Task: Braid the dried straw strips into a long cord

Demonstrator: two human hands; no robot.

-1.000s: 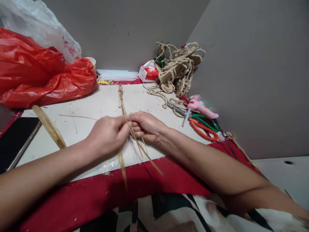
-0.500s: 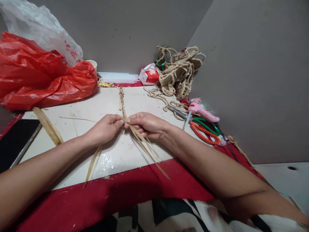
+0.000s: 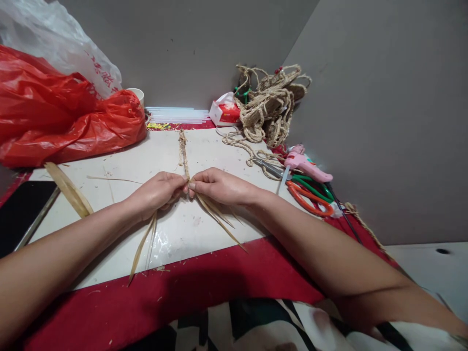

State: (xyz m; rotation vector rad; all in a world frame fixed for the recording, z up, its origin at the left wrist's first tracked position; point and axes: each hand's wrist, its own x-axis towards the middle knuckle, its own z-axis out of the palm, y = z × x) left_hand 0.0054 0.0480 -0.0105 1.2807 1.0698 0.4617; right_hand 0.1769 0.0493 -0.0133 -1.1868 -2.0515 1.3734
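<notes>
A thin braided straw cord (image 3: pixel 185 156) lies over the white sheet (image 3: pixel 175 234) and runs away from my fingers. Both hands meet at its near end, fingertips nearly touching. My left hand (image 3: pixel 160 192) pinches it from the left, and dry straw strips (image 3: pixel 141 251) hang below that hand. From the right, my right hand (image 3: pixel 216 186) pinches the same end between thumb and fingers. Loose tan strands (image 3: pixel 221 224) trail out beneath it toward the front right. The fingertips hide the exact point where cord and strands join.
At the left are a red plastic bag (image 3: pixel 66 117), a black phone (image 3: pixel 25 212) and a wide straw leaf (image 3: pixel 69 190). Coiled straw rope (image 3: pixel 272 105) and a tissue pack (image 3: pixel 224 109) stand at the back. A pink glue gun (image 3: pixel 307 165) and scissors (image 3: pixel 310 197) lie right.
My right hand has turned slightly, its fingers now more closed over the strands. The strands' free ends have shifted up and to the left. My left hand still pinches at the cord.
</notes>
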